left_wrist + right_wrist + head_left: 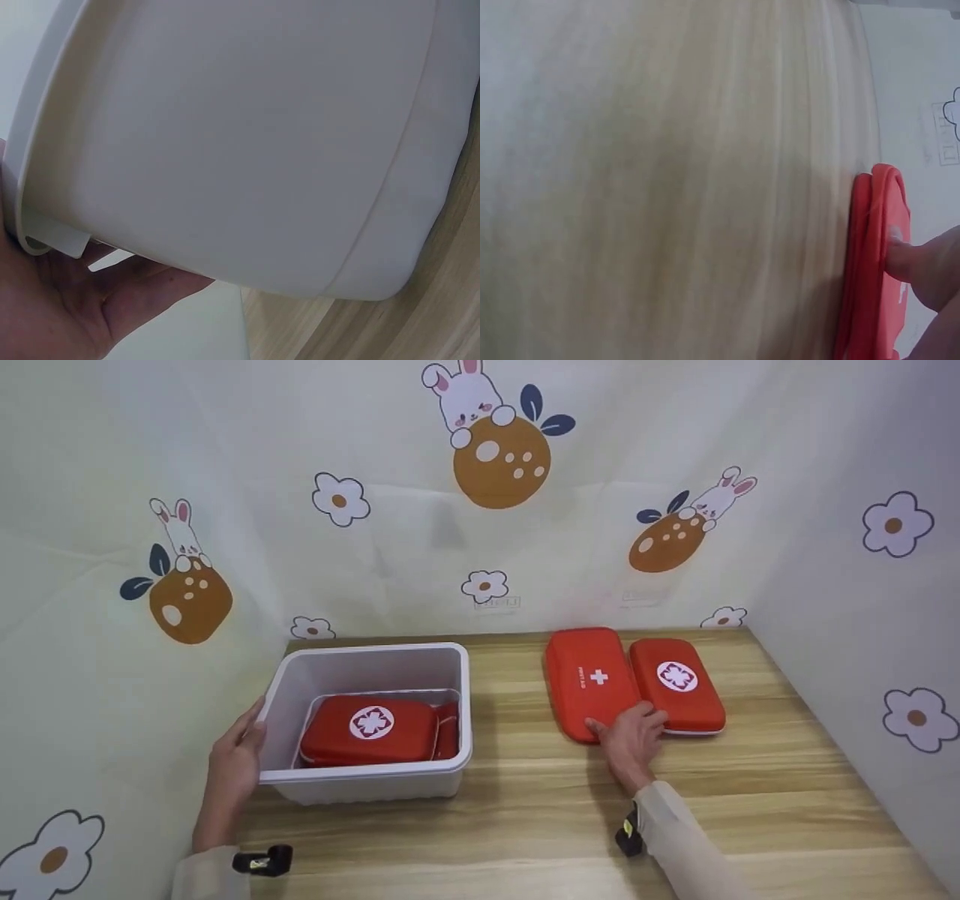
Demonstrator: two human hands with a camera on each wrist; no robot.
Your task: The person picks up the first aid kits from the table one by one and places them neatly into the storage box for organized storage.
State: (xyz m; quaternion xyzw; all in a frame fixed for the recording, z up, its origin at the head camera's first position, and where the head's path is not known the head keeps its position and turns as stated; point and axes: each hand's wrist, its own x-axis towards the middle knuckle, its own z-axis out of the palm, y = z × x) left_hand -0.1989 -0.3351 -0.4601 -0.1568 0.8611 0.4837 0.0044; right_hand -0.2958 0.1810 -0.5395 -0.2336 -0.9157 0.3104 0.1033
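Observation:
My left hand grips the left rim of a white plastic bin, with the thumb side at the rim and fingers against the outer wall in the left wrist view. Inside the bin lies a red case with a round white emblem, beside another red piece. On the right, my right hand holds the near right corner of a flat red first aid case with a white cross. Its thumb presses on the case's face. Close beside that lies a second red case with a round emblem.
Everything stands on a wood-grain table. A pale printed cloth with rabbits and flowers walls in the back and both sides. The bin stands close to the left cloth, and the two cases on the right lie near the back.

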